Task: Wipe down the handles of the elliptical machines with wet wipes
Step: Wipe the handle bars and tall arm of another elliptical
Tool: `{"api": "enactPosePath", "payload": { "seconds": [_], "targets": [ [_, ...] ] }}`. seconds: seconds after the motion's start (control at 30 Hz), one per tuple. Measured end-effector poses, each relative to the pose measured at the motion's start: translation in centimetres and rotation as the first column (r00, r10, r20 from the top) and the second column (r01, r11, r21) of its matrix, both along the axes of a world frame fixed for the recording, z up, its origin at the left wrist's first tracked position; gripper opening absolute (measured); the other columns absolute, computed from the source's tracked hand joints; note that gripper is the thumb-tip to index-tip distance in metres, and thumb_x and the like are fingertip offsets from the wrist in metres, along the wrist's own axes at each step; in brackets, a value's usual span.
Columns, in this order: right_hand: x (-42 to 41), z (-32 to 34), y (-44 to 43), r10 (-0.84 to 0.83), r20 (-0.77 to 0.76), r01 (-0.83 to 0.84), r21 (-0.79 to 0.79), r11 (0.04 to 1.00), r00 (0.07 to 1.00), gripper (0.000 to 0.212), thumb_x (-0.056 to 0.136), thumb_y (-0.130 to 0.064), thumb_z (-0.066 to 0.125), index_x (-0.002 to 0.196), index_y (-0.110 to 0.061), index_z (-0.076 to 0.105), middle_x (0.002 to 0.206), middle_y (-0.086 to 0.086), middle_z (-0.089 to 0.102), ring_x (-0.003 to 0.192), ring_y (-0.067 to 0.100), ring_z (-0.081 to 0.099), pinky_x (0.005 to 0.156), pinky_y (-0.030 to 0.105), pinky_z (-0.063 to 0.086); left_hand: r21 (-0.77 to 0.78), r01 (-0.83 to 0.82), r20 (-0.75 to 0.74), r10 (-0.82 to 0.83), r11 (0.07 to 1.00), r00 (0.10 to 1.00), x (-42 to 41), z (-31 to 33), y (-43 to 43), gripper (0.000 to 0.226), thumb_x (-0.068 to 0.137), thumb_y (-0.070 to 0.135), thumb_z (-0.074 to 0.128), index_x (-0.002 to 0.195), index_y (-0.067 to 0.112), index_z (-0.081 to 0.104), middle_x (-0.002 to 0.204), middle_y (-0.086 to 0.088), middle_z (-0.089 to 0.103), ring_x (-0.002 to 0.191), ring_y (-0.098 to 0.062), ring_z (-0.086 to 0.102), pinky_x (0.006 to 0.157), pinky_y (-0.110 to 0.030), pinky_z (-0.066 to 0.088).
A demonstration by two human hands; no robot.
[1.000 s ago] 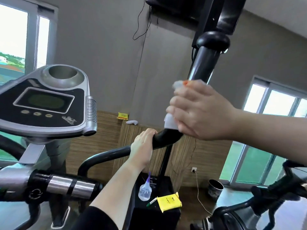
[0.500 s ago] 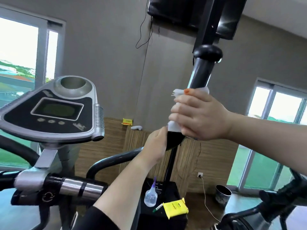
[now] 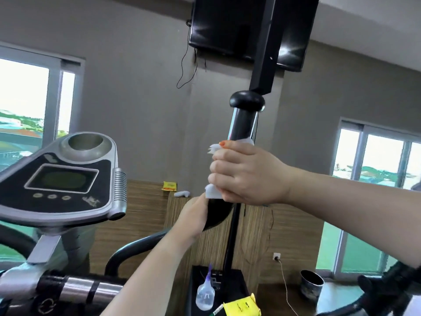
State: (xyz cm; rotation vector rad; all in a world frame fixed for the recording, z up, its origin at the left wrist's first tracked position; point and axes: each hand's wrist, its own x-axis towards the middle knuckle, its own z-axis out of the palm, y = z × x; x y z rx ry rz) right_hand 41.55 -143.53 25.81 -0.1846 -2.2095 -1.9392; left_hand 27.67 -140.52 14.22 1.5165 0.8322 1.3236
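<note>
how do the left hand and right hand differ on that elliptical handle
The right hand sits higher on the elliptical handle, the left hand lower at its bend. The right hand grips through a white wet wipe; the left hand holds it bare. The right hand reaches in from the right, the left hand from below. Both hold the same black handle.

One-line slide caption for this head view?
Right hand wraps a wet wipe round the elliptical's black handle while the left hand grips it just below.
</note>
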Motion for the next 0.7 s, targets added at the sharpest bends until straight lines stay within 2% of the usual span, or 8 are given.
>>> {"api": "enactPosePath", "payload": {
  "seconds": [0.1, 0.2, 0.27, 0.33, 0.43, 0.5, 0.57, 0.7],
  "targets": [
    [-0.2, 0.9, 0.2, 0.059, 0.012, -0.059, 0.012, 0.998, 0.998, 0.027, 0.093, -0.029, 0.047, 0.085, -0.014, 0.068, 0.089, 0.001, 0.067, 0.103, 0.026, 0.063, 0.110, 0.038, 0.033, 0.001, -0.058, 0.007, 0.058, 0.998, 0.998, -0.1, 0.0, -0.9, 0.053, 0.093, 0.011, 0.047, 0.042, 0.023, 0.052, 0.052, 0.010, 0.044, 0.054, -0.006, 0.040, 0.056, -0.019, 0.038],
    [-0.5, 1.5, 0.3, 0.125, -0.036, -0.125, -0.005, 0.992, 0.992, 0.029, 0.092, -0.028, 0.046, 0.079, -0.013, 0.066, 0.083, 0.001, 0.065, 0.095, 0.027, 0.064, 0.103, 0.037, 0.038, 0.036, -0.083, 0.131, 0.078, 0.996, 0.988, 0.4, 1.0, -2.4, 0.042, 0.098, 0.022, 0.042, 0.057, 0.015, 0.042, 0.058, 0.001, 0.037, 0.053, -0.008, 0.036, 0.045, -0.013, 0.036],
    [-0.6, 1.0, 0.3, 0.147, -0.072, -0.149, -0.021, 0.989, 0.987, 0.029, 0.092, -0.027, 0.045, 0.077, -0.013, 0.066, 0.081, 0.002, 0.065, 0.092, 0.027, 0.064, 0.101, 0.037, 0.039, 0.051, -0.095, 0.168, 0.085, 0.994, 0.982, 0.8, 1.4, -2.8, 0.045, 0.099, 0.029, 0.042, 0.057, 0.016, 0.042, 0.052, 0.008, 0.039, 0.046, -0.002, 0.038, 0.042, -0.011, 0.035],
    [-0.4, 0.4, 0.5, 0.151, -0.067, -0.153, -0.034, 0.988, 0.986, 0.028, 0.092, -0.027, 0.046, 0.078, -0.013, 0.066, 0.082, 0.002, 0.065, 0.094, 0.026, 0.063, 0.104, 0.037, 0.037, 0.066, -0.121, 0.178, 0.107, 0.990, 0.978, 0.9, 1.4, -2.9, 0.043, 0.100, 0.030, 0.043, 0.060, 0.016, 0.047, 0.052, 0.012, 0.043, 0.045, 0.003, 0.041, 0.043, -0.009, 0.036],
    [0.4, 0.6, 0.5, 0.159, 0.008, -0.158, -0.053, 0.986, 0.987, 0.028, 0.094, -0.028, 0.045, 0.084, -0.013, 0.067, 0.090, 0.002, 0.066, 0.103, 0.025, 0.062, 0.110, 0.037, 0.031, 0.073, -0.138, 0.171, 0.124, 0.988, 0.977, 1.0, 0.8, -3.3, 0.038, 0.102, 0.030, 0.041, 0.071, 0.015, 0.057, 0.066, 0.003, 0.050, 0.064, -0.005, 0.047, 0.048, -0.010, 0.039],
    [0.6, 1.5, 0.7, 0.193, 0.026, -0.191, -0.047, 0.980, 0.981, 0.029, 0.095, -0.029, 0.045, 0.087, -0.014, 0.068, 0.093, 0.001, 0.067, 0.106, 0.025, 0.062, 0.109, 0.037, 0.034, 0.051, -0.158, 0.156, 0.149, 0.986, 0.977, 1.1, 0.7, -3.7, 0.046, 0.101, 0.034, 0.041, 0.060, 0.022, 0.059, 0.063, 0.006, 0.050, 0.061, -0.004, 0.048, 0.051, -0.012, 0.042],
    [0.5, 2.6, 0.9, 0.237, 0.007, -0.237, -0.030, 0.971, 0.971, 0.030, 0.096, -0.029, 0.044, 0.086, -0.014, 0.067, 0.091, 0.002, 0.067, 0.103, 0.026, 0.063, 0.107, 0.037, 0.036, 0.000, -0.187, 0.149, 0.184, 0.982, 0.972, 1.4, 1.1, -4.2, 0.052, 0.100, 0.027, 0.040, 0.051, 0.023, 0.059, 0.059, 0.009, 0.051, 0.055, -0.001, 0.050, 0.052, -0.015, 0.042],
    [-0.2, 3.4, 1.1, 0.329, -0.085, -0.334, -0.053, 0.941, 0.941, 0.034, 0.096, -0.025, 0.040, 0.076, -0.012, 0.064, 0.079, 0.003, 0.064, 0.087, 0.029, 0.064, 0.096, 0.039, 0.042, -0.042, -0.284, 0.179, 0.286, 0.958, 0.941, 2.3, 1.6, -4.4, 0.031, 0.097, 0.021, 0.039, 0.078, 0.013, 0.062, 0.074, -0.002, 0.055, 0.071, -0.012, 0.054, 0.064, -0.027, 0.042]
  ]
}}
